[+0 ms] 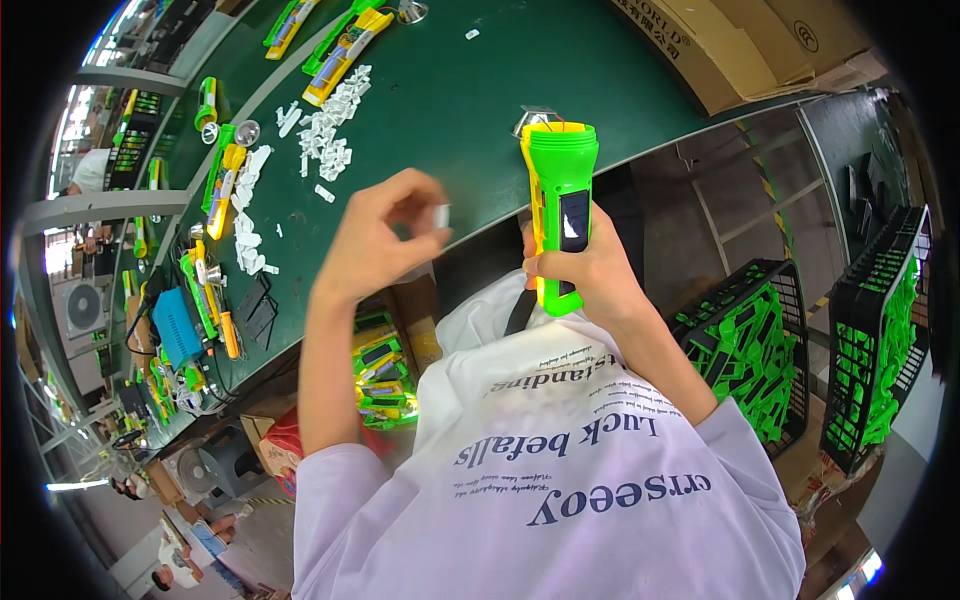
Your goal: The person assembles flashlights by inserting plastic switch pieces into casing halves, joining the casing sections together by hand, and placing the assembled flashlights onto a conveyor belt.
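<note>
In my right hand (592, 268) is a green and yellow flashlight (560, 165), upright, with my fingers wrapped round its lower part. A dark panel is set in its side. At its top, a silver reflector (533, 118) with wires sits loose beside the open green head. My left hand (385, 235) is a short way to the left, over the table edge, a little smeared by motion. A small white plastic piece (441, 216) is pinched between its thumb and fingers. A pile of similar white pieces (330, 130) lies on the green table (430, 90) beyond it.
More opened flashlights (345, 58) lie along the table's left and far side. Cardboard boxes (740, 50) stand at the far right. Black crates (795, 310) of green parts are at right. A blue box (177, 328) and a carton of flashlights (382, 365) are at left.
</note>
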The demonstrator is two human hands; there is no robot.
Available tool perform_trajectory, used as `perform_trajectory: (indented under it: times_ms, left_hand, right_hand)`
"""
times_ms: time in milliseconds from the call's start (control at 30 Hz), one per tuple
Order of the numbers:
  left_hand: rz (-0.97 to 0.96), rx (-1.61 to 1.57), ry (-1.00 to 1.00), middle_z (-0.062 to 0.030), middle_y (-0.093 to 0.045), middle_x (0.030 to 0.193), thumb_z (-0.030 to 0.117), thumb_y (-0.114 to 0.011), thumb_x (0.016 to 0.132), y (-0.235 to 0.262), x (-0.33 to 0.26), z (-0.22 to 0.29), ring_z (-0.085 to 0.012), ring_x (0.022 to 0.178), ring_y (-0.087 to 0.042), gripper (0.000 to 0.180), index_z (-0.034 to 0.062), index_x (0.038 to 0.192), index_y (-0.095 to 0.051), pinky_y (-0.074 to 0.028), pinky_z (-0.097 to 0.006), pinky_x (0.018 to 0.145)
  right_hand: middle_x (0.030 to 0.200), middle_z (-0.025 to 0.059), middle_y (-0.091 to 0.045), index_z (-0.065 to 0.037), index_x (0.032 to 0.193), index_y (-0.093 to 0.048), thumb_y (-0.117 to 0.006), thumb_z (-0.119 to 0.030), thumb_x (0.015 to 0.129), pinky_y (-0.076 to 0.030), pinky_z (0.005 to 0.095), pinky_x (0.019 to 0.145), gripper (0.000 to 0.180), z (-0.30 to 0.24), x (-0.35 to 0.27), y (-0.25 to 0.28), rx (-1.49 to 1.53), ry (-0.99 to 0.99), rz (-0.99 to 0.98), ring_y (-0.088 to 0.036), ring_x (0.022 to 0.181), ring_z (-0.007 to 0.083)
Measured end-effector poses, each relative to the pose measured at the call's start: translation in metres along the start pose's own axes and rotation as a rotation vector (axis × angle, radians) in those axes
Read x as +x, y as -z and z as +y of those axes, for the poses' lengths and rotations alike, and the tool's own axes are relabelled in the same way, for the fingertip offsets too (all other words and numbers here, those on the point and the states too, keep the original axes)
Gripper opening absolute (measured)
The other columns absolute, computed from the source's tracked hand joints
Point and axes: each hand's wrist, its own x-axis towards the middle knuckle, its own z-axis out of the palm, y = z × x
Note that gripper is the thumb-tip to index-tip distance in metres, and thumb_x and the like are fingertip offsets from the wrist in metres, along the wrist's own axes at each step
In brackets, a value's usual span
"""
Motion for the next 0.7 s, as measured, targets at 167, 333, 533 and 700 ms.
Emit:
perform_trajectory:
  times_ms: [167, 333, 533, 700]
  left_hand:
    - [0.220, -0.572, -0.230, -0.0037, -0.061, 0.089, -0.006, -0.072, 0.077, -0.073, 0.010, 0.012, -0.0103, 0.079, -0.060, 0.030, 0.0006, 0.102, -0.059, -0.051, -0.026, 0.073]
    - [0.251, -0.546, -0.256, -0.0053, -0.062, 0.088, -0.007, -0.070, 0.079, -0.082, 0.020, 0.014, -0.0120, 0.080, -0.062, 0.029, -0.0011, 0.105, -0.059, -0.052, -0.027, 0.074]
    - [0.232, -0.525, -0.243, -0.0071, -0.064, 0.089, -0.005, -0.071, 0.080, -0.079, 0.020, 0.016, -0.0127, 0.080, -0.064, 0.028, -0.0022, 0.106, -0.060, -0.053, -0.028, 0.075]
    - [0.300, -0.435, -0.186, -0.0082, -0.066, 0.092, -0.004, -0.071, 0.082, -0.087, 0.017, 0.016, -0.0129, 0.078, -0.065, 0.023, -0.0032, 0.105, -0.067, -0.054, -0.027, 0.073]
  right_hand:
    - [0.081, 0.0060, -0.060, -0.004, 0.107, -0.052, -0.069, 0.009, 0.066, -0.050, 0.0292, 0.058, 0.046, -0.004, -0.003, -0.006, -0.006, 0.028, -0.026, -0.061, 0.064, 0.0150]
    - [0.082, 0.0058, -0.059, -0.004, 0.109, -0.052, -0.069, 0.009, 0.066, -0.050, 0.0286, 0.058, 0.048, -0.002, -0.001, -0.002, -0.013, 0.026, -0.012, -0.060, 0.065, 0.0142]
    - [0.082, 0.0065, -0.059, -0.003, 0.109, -0.052, -0.067, 0.009, 0.065, -0.051, 0.0300, 0.059, 0.048, -0.001, 0.000, -0.002, -0.030, 0.043, -0.009, -0.062, 0.065, 0.0158]
    - [0.082, 0.0069, -0.060, -0.002, 0.107, -0.052, -0.064, 0.010, 0.064, -0.053, 0.0308, 0.060, 0.046, 0.001, 0.002, -0.001, -0.075, 0.055, 0.012, -0.062, 0.065, 0.0170]
